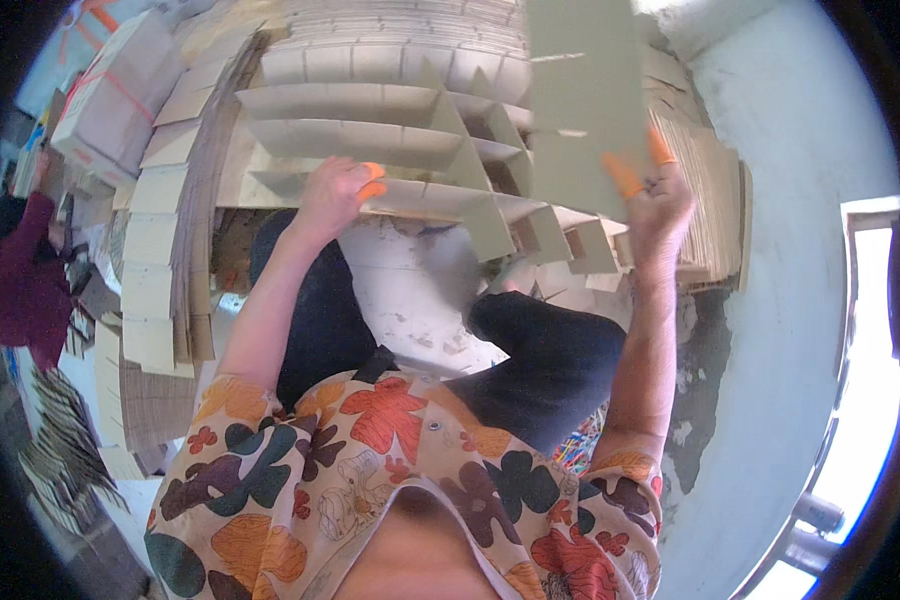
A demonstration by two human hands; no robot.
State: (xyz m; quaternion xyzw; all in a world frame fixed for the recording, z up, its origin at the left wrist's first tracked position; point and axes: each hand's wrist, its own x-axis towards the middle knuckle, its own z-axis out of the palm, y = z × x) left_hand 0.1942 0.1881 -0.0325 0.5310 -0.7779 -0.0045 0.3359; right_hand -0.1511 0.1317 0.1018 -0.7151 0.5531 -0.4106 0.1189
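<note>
Gripping a tall cardboard sheet [587, 100] near its lower right corner, the right hand [660, 200] is closed on it, with one orange-covered finger laid across the face and another along the side edge. The sheet stands up from the hand, has short slits along its left side, and hides part of what lies behind it. The left hand [338, 200] is curled mostly closed at the top edge of the front strip [420, 198] of a cardboard grid [355, 143], its orange-covered fingertips [372, 181] at that edge; whether it pinches the strip, I cannot tell. The grid lies in front of the person, with long strips running from side to side and shorter pieces crossing them toward the right, forming open cells. The cardboard sheet is to the right of the grid's long strips, in front of the stacked cardboard [705, 200] beside the wall [785, 200]. More cardboard stacks [155, 260] stand on the left, near a white box [120, 95] with a reddish band. The person's knees, in dark trousers [545, 365], are bent apart below the grid. At the far left is another person in a dark red top [28, 275].
</note>
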